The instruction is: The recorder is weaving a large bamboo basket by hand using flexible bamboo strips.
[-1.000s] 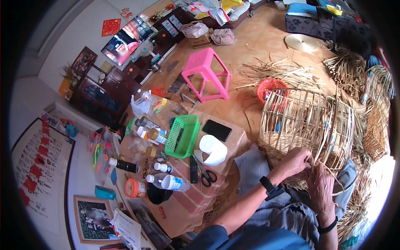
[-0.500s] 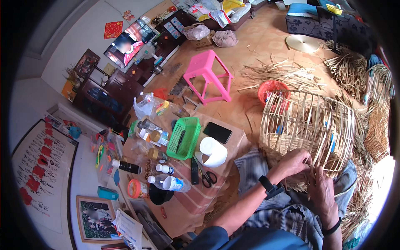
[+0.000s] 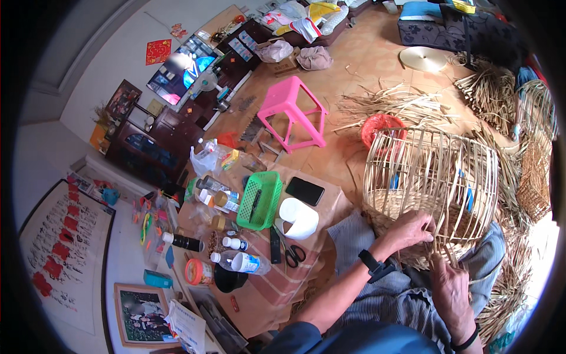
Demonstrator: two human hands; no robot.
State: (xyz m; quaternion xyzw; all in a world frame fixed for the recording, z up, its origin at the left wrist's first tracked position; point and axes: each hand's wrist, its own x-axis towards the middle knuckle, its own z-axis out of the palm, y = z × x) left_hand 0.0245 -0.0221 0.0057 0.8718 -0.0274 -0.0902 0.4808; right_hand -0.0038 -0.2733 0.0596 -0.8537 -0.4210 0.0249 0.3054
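Two hands: both work at the near side of the basket, close together, the left a little farther from the body.
Basket: in front of the hands, above the lap, with its woven wall toward the left and bare ribs standing across the rest.
Left hand: fingers curled closed on the basket's near edge, knuckles against the ribs.
Right hand: just below that edge, fingers bent; whether they pinch a strip or a rib is too small to tell.
Lap: striped cloth lies beneath the basket and forearms.
Table: left of the basket, bearing a green tray, a white roll and scissors.
Floor: a red bowl just beyond the basket, near scattered pale strips.
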